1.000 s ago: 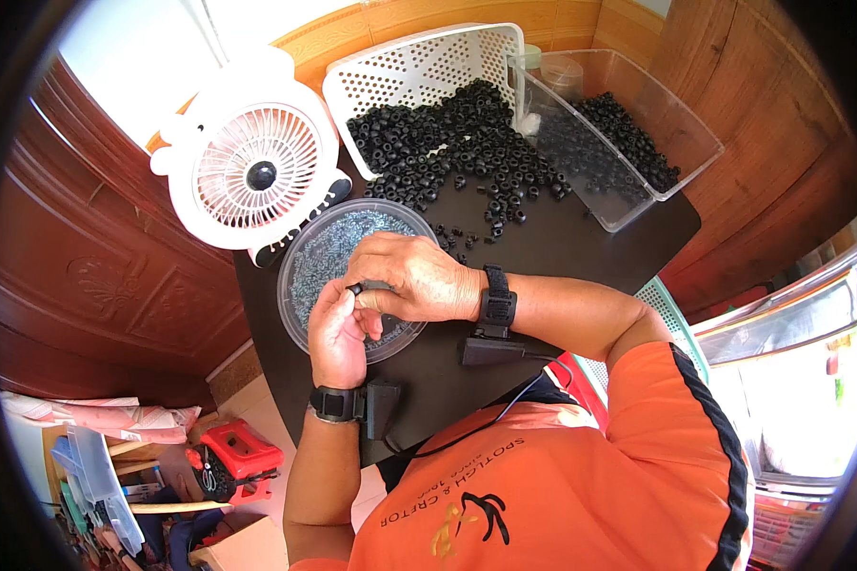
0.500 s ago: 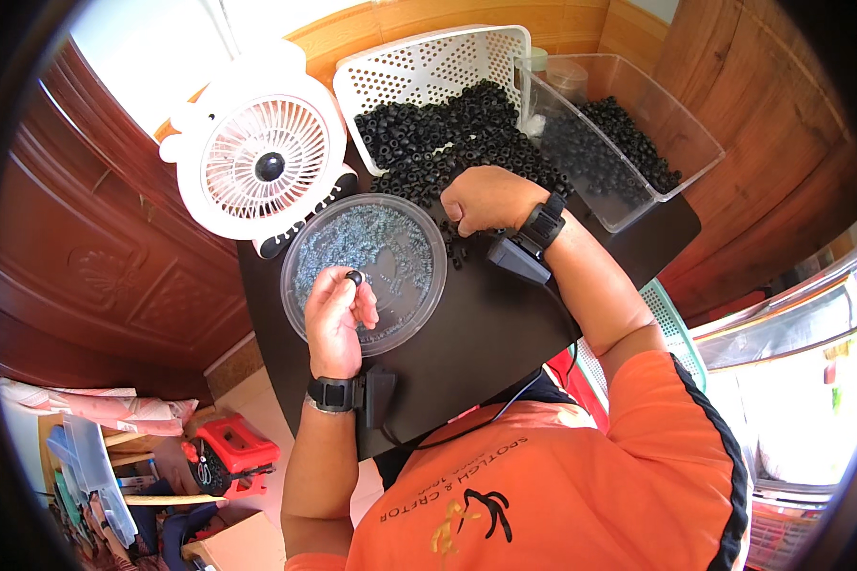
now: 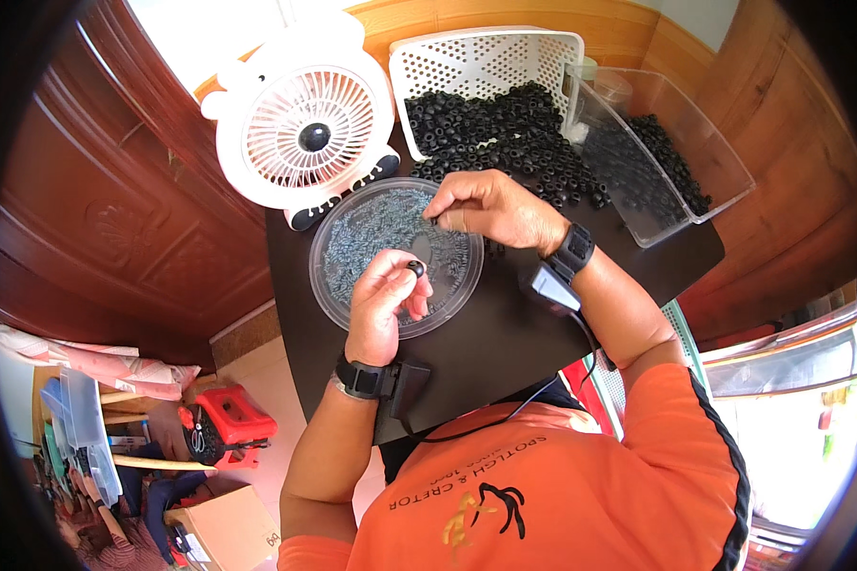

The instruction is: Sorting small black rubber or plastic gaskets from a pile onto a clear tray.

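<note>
My left hand (image 3: 379, 306) is pinched round a small round black part with a hole (image 3: 415, 267), held above the near side of a round clear tray (image 3: 320, 293). Many tiny blue-grey pieces (image 3: 367, 228) lie scattered in that tray. Over the tray's far right side, my right hand (image 3: 505, 211) has thumb and fingers drawn together. Something dark shows at its fingertips, too small to make out. Behind it, a heap of black ring-like parts (image 3: 505, 143) spills out of a white perforated basket (image 3: 490, 59) onto the dark table (image 3: 514, 324).
A white fan with an animal shape (image 3: 305, 143) stands behind the tray at the left. To the right of the basket, a clear plastic bin (image 3: 724, 181) holds more black parts. A cable (image 3: 590, 347) runs from the device on my right wrist.
My right hand has moved from the edge of the black heap leftward, over the tray. My left hand still holds the black part. The whole view has shifted slightly.
</note>
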The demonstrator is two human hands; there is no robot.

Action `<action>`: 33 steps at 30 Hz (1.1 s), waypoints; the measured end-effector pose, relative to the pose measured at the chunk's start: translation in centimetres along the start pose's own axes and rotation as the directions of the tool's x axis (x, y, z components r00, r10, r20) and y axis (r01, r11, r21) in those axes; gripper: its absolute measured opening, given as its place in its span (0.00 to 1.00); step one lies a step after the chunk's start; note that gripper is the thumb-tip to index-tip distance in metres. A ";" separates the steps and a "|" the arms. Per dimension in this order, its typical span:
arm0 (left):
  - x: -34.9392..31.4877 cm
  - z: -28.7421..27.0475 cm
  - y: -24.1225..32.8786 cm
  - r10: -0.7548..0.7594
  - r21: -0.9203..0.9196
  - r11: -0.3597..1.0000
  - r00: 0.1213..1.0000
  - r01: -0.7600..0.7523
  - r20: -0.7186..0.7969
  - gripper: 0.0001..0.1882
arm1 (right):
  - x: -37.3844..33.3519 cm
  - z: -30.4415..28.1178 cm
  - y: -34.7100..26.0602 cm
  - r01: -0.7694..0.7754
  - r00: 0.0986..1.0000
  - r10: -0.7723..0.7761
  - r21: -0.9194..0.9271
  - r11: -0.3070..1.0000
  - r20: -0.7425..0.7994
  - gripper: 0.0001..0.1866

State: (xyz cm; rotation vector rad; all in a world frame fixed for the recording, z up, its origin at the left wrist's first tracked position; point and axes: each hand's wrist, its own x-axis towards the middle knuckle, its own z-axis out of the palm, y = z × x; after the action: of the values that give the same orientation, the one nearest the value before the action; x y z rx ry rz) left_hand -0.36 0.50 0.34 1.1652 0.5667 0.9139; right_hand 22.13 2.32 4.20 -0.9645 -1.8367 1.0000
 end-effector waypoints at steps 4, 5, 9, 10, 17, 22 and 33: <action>0.0 0.2 0.1 -0.008 0.021 1.000 1.000 0.007 0.021 0.11 | -0.2 1.9 -1.0 -0.097 0.991 0.071 0.252 0.963 0.109 0.07; 0.0 0.2 0.1 -0.005 0.009 1.000 1.000 0.005 0.024 0.11 | -0.2 2.1 -1.0 -0.099 0.991 0.072 0.255 0.962 0.113 0.07; 0.1 0.1 -0.1 0.015 0.003 1.000 0.999 -0.015 0.036 0.11 | 0.0 2.3 -0.8 0.006 0.996 -0.022 0.188 0.982 0.086 0.08; 0.1 0.0 -0.1 0.013 0.003 1.000 0.999 -0.013 0.035 0.11 | 0.0 2.3 -0.7 0.032 0.995 -0.049 0.190 0.981 0.084 0.07; 0.0 0.2 -0.1 0.015 0.012 1.000 0.999 -0.016 0.035 0.12 | -0.1 2.3 -1.2 0.059 0.995 -0.073 0.179 0.982 0.073 0.06; 0.1 0.2 -0.1 0.012 0.017 1.000 0.999 -0.012 0.033 0.12 | -0.3 2.2 -1.1 0.069 0.995 -0.083 0.214 0.974 0.056 0.06; 0.1 0.2 -0.2 0.018 -0.002 1.000 0.998 -0.018 0.059 0.11 | -0.1 3.6 -1.0 0.075 0.997 -0.069 0.227 0.971 -0.035 0.07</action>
State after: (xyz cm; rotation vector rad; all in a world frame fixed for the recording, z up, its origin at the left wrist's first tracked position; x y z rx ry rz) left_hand -0.12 0.44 0.22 1.1935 0.5087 0.8926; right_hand 18.72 0.93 3.78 -0.7635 -1.6792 1.1192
